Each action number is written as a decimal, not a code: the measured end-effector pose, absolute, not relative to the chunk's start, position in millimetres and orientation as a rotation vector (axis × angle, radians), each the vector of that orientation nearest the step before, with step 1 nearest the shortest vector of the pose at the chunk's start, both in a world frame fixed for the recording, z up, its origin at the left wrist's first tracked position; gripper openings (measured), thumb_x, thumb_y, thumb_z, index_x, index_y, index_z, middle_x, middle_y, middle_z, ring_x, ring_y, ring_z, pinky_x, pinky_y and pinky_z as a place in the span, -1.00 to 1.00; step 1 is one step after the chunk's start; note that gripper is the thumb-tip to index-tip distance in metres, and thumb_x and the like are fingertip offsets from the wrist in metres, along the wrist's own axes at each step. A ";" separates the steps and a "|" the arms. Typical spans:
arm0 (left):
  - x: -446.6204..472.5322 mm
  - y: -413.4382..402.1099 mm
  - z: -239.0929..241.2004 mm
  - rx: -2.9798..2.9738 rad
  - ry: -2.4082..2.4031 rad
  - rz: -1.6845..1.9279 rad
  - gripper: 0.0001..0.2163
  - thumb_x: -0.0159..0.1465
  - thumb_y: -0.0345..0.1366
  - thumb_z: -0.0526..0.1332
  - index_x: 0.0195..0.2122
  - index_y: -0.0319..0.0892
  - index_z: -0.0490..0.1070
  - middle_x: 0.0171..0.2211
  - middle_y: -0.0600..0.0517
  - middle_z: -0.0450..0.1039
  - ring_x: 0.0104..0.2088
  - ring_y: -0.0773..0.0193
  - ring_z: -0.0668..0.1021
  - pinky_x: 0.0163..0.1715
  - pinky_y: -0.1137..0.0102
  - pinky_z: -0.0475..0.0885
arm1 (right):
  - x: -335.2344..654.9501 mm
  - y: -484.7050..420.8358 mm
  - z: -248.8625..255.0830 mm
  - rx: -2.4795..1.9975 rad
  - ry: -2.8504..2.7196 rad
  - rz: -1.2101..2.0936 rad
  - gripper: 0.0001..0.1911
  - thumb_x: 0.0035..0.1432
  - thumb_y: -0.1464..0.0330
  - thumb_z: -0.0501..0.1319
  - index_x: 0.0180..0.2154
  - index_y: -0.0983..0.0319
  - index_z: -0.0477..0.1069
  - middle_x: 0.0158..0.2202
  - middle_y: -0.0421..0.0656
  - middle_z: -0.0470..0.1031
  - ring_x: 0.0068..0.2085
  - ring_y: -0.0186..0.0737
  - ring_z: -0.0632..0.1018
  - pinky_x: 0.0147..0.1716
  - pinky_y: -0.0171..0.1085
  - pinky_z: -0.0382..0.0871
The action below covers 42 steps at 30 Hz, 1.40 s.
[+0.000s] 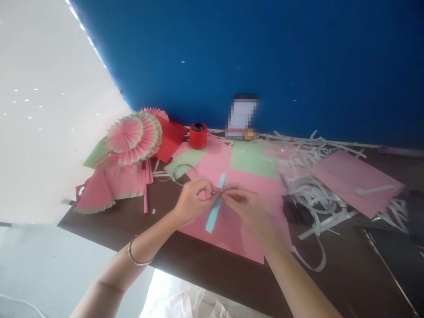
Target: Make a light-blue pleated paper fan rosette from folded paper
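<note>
A folded light blue paper strip [214, 213] stands upright over a pink sheet [232, 225] on the dark brown table [139, 221]. My left hand [192, 201] pinches the strip at its middle from the left. My right hand [243, 205] pinches the same spot from the right, its fingers closed and slightly blurred. Both hands meet above the pink sheet. A thin bangle [137, 258] circles my left wrist.
Pink pleated paper fans [132, 137] lie at the back left by a red thread spool [198, 135]. Green sheets [251, 159], another pink sheet [354, 181] and several white paper trimmings [314, 198] cover the right. A blue wall [265, 53] backs the table.
</note>
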<state>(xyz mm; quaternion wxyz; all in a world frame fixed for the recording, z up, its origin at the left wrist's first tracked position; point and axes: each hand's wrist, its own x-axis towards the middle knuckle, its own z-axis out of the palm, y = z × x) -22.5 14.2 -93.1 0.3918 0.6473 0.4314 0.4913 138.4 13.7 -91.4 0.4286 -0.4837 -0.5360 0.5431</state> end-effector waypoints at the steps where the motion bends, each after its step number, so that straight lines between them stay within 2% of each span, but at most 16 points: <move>1: -22.3 14.2 -93.3 1.658 1.092 1.255 -0.75 0.07 -0.45 0.21 -0.60 -0.19 0.11 -0.45 0.04 0.35 -0.36 0.31 0.51 -0.33 0.41 0.41 | 138.2 13.6 -91.5 -1.211 -1.335 1.351 -0.79 -0.10 0.17 0.30 -0.49 0.18 0.52 -0.31 -0.14 0.40 -0.28 -0.23 0.48 -0.26 -0.24 0.41; 7: -22.9 15.0 -90.1 1.743 1.150 1.222 -0.93 0.07 -0.44 0.23 -0.45 -0.18 0.34 -0.35 -0.01 0.47 -0.29 0.28 0.53 -0.27 0.40 0.40 | 138.3 13.4 -90.2 -1.226 -1.376 1.317 -0.78 -0.07 0.16 0.28 -0.49 0.19 0.50 -0.30 -0.13 0.42 -0.27 -0.22 0.48 -0.24 -0.23 0.41; 9: -23.3 14.6 -87.7 1.774 1.189 1.169 -0.92 0.08 -0.43 0.22 -0.38 -0.16 0.41 -0.32 0.01 0.51 -0.28 0.27 0.53 -0.26 0.39 0.40 | 138.6 13.6 -90.1 -1.208 -1.398 1.306 -0.78 -0.07 0.17 0.28 -0.49 0.18 0.50 -0.30 -0.14 0.41 -0.28 -0.23 0.48 -0.26 -0.24 0.42; 12: -23.4 13.8 -86.2 1.798 1.205 1.124 -0.92 0.11 -0.40 0.20 -0.38 -0.13 0.45 -0.37 0.04 0.54 -0.33 0.28 0.54 -0.27 0.40 0.41 | 138.9 14.0 -90.5 -1.209 -1.424 1.284 -0.77 -0.06 0.14 0.27 -0.48 0.18 0.50 -0.31 -0.13 0.41 -0.29 -0.23 0.48 -0.29 -0.25 0.42; 25: -23.4 13.5 -85.8 1.776 1.223 1.113 -0.95 0.08 -0.43 0.20 -0.44 -0.16 0.38 -0.41 0.05 0.51 -0.37 0.30 0.53 -0.26 0.38 0.39 | 139.3 14.2 -89.0 -1.229 -1.430 1.327 -0.75 -0.06 0.13 0.26 -0.45 0.18 0.52 -0.30 -0.13 0.41 -0.27 -0.22 0.47 -0.26 -0.24 0.41; 35: -22.1 12.6 -86.8 1.758 1.215 1.111 -0.93 0.08 -0.45 0.19 -0.41 -0.16 0.38 -0.39 0.04 0.52 -0.34 0.29 0.53 -0.26 0.39 0.40 | 138.7 13.0 -91.6 -1.248 -1.461 1.177 -0.80 -0.03 0.19 0.25 -0.50 0.19 0.48 -0.33 -0.13 0.41 -0.33 -0.24 0.46 -0.37 -0.26 0.39; 42: -22.4 12.3 -91.4 1.737 1.241 1.162 -0.94 0.10 -0.35 0.23 -0.44 -0.16 0.33 -0.41 0.03 0.52 -0.36 0.27 0.53 -0.28 0.36 0.41 | 136.6 10.4 -90.1 -1.235 -1.518 1.107 -0.85 -0.01 0.24 0.23 -0.50 0.18 0.46 -0.33 -0.14 0.41 -0.34 -0.24 0.46 -0.41 -0.25 0.38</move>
